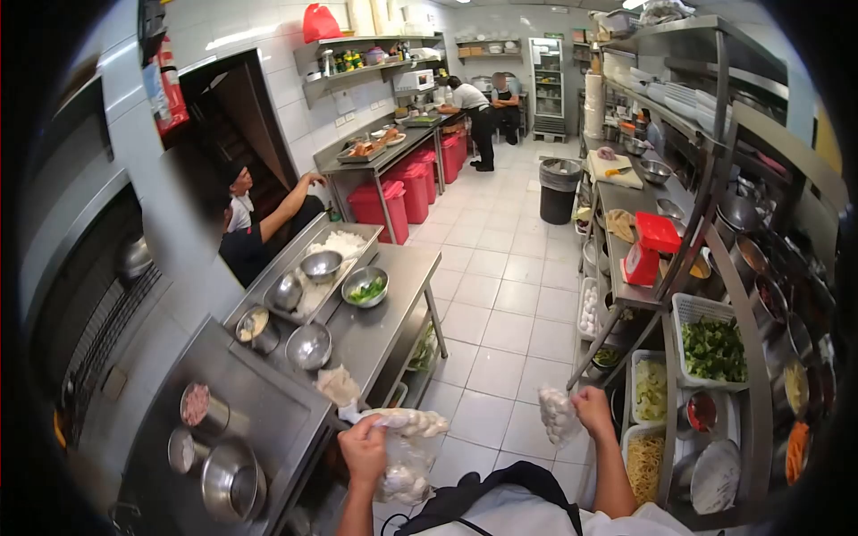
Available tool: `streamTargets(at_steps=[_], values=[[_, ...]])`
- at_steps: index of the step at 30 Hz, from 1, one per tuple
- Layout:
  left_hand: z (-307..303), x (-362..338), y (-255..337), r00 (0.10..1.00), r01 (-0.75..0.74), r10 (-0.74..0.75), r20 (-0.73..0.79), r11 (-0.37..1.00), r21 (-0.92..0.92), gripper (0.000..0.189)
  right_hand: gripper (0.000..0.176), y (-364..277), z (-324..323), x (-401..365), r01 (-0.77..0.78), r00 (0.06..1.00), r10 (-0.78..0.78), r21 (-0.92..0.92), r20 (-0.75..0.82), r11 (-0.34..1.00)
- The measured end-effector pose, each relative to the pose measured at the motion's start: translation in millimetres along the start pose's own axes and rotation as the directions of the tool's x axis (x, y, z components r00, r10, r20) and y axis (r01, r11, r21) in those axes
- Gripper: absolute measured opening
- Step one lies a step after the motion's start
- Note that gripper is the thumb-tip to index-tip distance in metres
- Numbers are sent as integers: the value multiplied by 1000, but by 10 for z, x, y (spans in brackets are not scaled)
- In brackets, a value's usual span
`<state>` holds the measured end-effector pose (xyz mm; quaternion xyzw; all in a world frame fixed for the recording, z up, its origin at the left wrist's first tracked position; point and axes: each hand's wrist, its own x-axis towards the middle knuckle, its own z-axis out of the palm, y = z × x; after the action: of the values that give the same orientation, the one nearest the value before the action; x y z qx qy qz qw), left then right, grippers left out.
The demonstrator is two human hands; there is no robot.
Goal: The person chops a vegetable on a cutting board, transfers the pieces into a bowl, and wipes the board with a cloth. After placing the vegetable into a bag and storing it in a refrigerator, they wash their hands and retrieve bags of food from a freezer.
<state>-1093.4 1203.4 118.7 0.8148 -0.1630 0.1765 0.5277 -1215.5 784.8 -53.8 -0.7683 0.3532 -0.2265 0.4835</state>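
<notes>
My left hand (364, 451) is closed on clear plastic bags (407, 478) filled with pale, rounded pieces; the bags hang in front of my apron. What exactly the pieces are I cannot make out. My right hand (593, 412) grips the top of another clear plastic bag (559, 418) of white, ball-like pieces, held out over the floor. Left of my left hand, a crumpled pale cloth or bag (338, 387) lies at the corner of the steel table (402, 279).
Metal bowls (309, 346) and a bowl of green vegetables (365, 288) stand on the left table. At right are a steel rack, a red scale (651, 248) and a basket of leafy greens (710, 344). A black bin (559, 192) stands ahead. Other people are at left and far back.
</notes>
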Motion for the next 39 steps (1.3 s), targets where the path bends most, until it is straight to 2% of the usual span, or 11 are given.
streamTargets(at_steps=[3,6,11,15,17,23,31,32,35,36,39], values=[[577,676,-109,993,-76,77,86,997,-13,16,11,-46,-183,248,-78,990,79,12,-119,997],[1120,1344,-11,971,-156,161,176,987,-38,16,13,-95,-284,511,-194,971,204,86,-125,977],[2280,2293,56,955,-61,113,276,980,-189,14,15,14,-249,1101,-309,922,316,69,-224,949],[3149,2915,83,954,-180,211,213,971,-155,12,15,116,-162,1899,-247,936,230,-32,-266,969],[3483,3258,187,961,-99,148,232,972,-212,11,18,7,-90,2274,-320,924,319,32,-213,947],[4117,4256,336,987,16,26,160,967,-255,12,19,-587,111,4122,-121,986,118,-18,-121,992],[5019,5637,-107,993,-8,32,114,980,-200,12,14,-1026,497,6260,-105,979,148,274,-140,956],[5122,5813,-162,992,-22,47,118,978,-208,10,10,-1094,542,6462,-145,971,214,448,-109,882],[5616,6417,-241,986,-41,83,143,960,-277,8,10,-1291,552,7008,-150,936,262,407,-234,901],[5760,6630,-273,981,-23,79,180,956,-292,8,10,-1342,515,7124,-129,948,278,612,-155,780],[6295,7232,-208,963,-37,123,240,942,-334,8,9,-1410,425,7586,-32,921,288,686,-262,727]])
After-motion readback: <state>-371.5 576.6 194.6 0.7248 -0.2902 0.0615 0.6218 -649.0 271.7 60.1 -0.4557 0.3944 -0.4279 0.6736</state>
